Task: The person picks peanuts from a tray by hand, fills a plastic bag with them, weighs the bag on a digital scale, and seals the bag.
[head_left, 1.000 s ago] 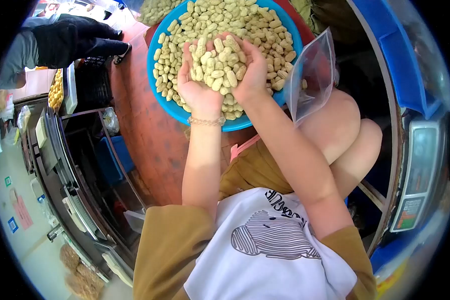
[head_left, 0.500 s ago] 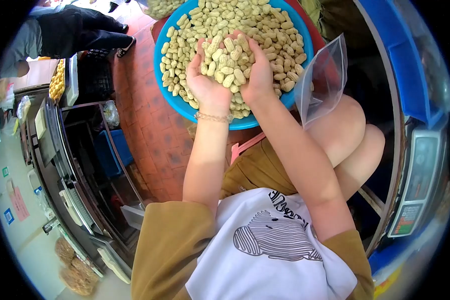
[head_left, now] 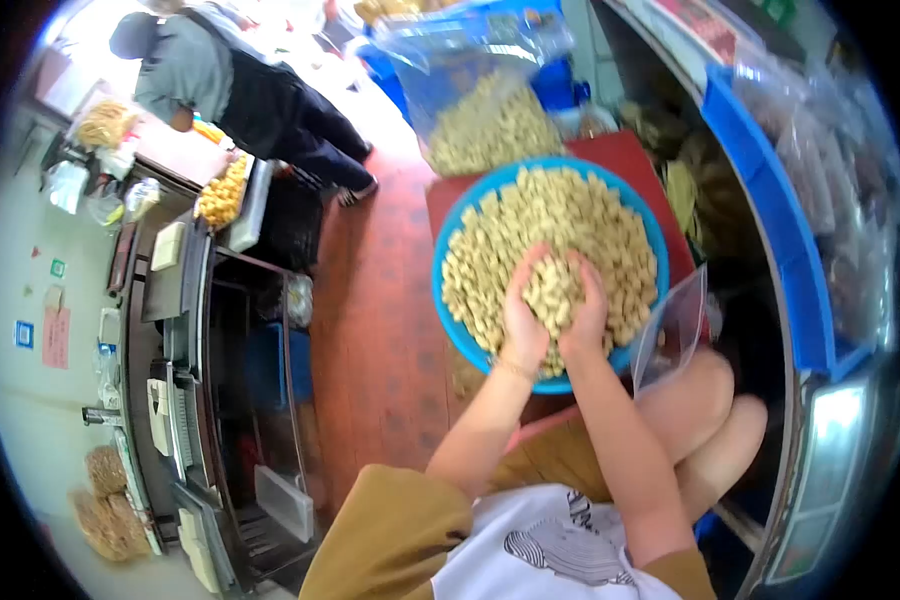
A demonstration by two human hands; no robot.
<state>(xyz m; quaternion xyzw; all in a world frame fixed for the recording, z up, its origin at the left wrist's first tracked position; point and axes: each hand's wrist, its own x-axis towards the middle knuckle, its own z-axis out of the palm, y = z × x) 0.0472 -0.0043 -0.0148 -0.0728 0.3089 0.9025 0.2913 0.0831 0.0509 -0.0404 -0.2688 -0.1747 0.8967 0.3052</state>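
A round blue basin (head_left: 450, 320) full of unshelled peanuts (head_left: 490, 235) stands on a red surface (head_left: 610, 153). My left hand (head_left: 525, 322) and my right hand (head_left: 586, 318) are cupped side by side over its near part, a heap of peanuts between them. The fingers curve around the heap, and their tips point away from me. A light beaded bracelet circles my left wrist. A clear plastic bag (head_left: 670, 330) stands open at the basin's right edge, by my knee.
Behind the basin is a big clear bag of peanuts (head_left: 495, 125). Another person (head_left: 260, 100) stands at the upper left by a counter with a tray of yellow items (head_left: 222, 195). Blue trays (head_left: 770, 210) line the right side. Red tiles (head_left: 375, 330) cover the floor.
The view has tilted up and swung left, so the basin and my hands appear lower and further right. The bag behind the basin shows more fully. My hands still cup peanuts.
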